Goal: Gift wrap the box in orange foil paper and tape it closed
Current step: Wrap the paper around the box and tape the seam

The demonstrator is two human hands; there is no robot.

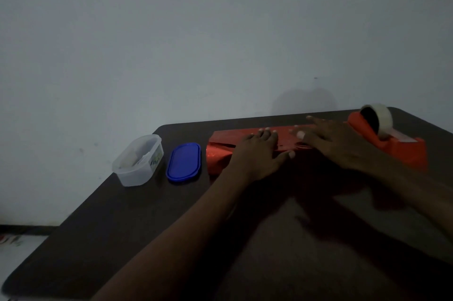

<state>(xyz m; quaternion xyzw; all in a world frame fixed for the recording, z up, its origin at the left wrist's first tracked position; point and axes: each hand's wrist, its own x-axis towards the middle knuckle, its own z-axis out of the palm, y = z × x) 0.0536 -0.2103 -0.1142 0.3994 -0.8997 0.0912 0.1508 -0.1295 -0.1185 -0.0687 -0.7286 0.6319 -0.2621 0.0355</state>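
Note:
A box covered in orange foil paper [219, 151] lies across the far middle of the dark table [122, 227]. My left hand [257, 156] lies flat on top of it, fingers straight, pressing the paper down. My right hand [335, 141] rests flat on the right part of the wrapped box with its fingers spread. Just right of that hand stands an orange tape dispenser [397, 146] carrying a roll of clear tape [378, 116]. Much of the box is hidden under my hands.
A clear plastic tub [138, 161] with small items inside stands at the left, with its blue lid [183, 162] lying beside it. A pale wall rises behind the table. The table's left edge drops to a light floor [19, 251].

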